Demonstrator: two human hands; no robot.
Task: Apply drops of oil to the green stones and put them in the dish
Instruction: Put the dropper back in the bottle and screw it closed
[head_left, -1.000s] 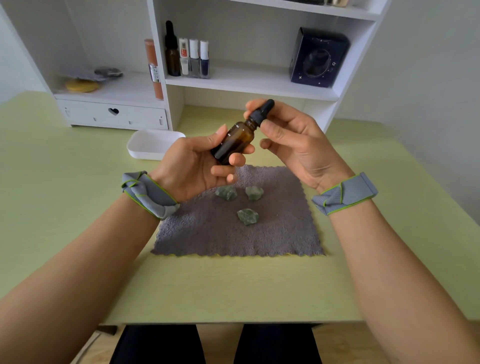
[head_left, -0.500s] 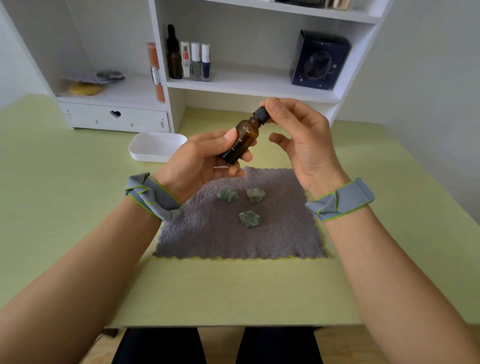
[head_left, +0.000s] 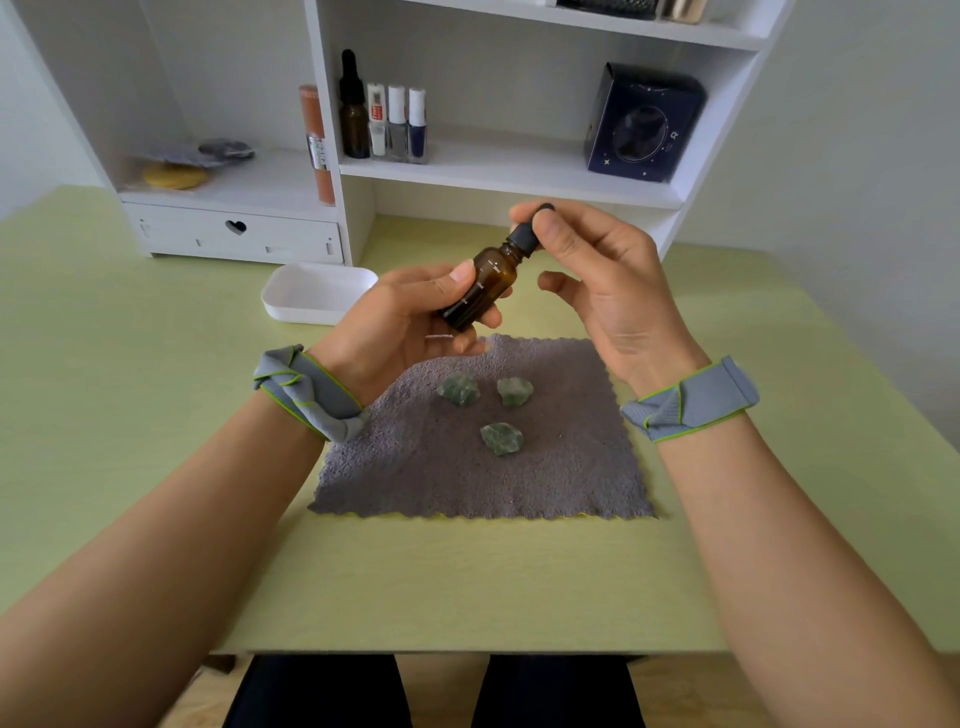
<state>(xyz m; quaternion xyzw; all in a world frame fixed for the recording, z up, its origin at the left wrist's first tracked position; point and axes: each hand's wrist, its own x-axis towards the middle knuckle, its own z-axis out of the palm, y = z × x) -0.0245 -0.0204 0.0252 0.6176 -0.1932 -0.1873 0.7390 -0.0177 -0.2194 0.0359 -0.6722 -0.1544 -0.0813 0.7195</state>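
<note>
- We are opening the amber oil bottle (head_left: 480, 288), judging from the grip: our left hand (head_left: 410, 325) is wrapping the glass body, thumb across the front and fingers curled behind, closed firmly on it, while our right hand (head_left: 605, 283) is pinching the black dropper cap (head_left: 524, 236) between thumb and forefinger, the other fingers fanning loose and holding nothing.
- To do this well, we are thinking the left hand should be keeping the glass from turning while only the right fingertips twist, and the bottle, which is tilting its neck up and to the right, should be coming nearer upright before the dropper lifts out, or oil may be running down the neck onto the grey cloth (head_left: 483, 467).
- We are holding both hands raised above the far edge of the cloth, wrists bent inward toward each other, forearms reaching in from either side over the green table (head_left: 130, 415).
- The three green stones (head_left: 501, 437) are lying on the cloth below the bottle, two side by side and one nearer us, apart from one another and untouched.
- The white dish (head_left: 317, 293) is sitting on the table just beyond the left hand, off the cloth, with no stone showing in it.
</note>
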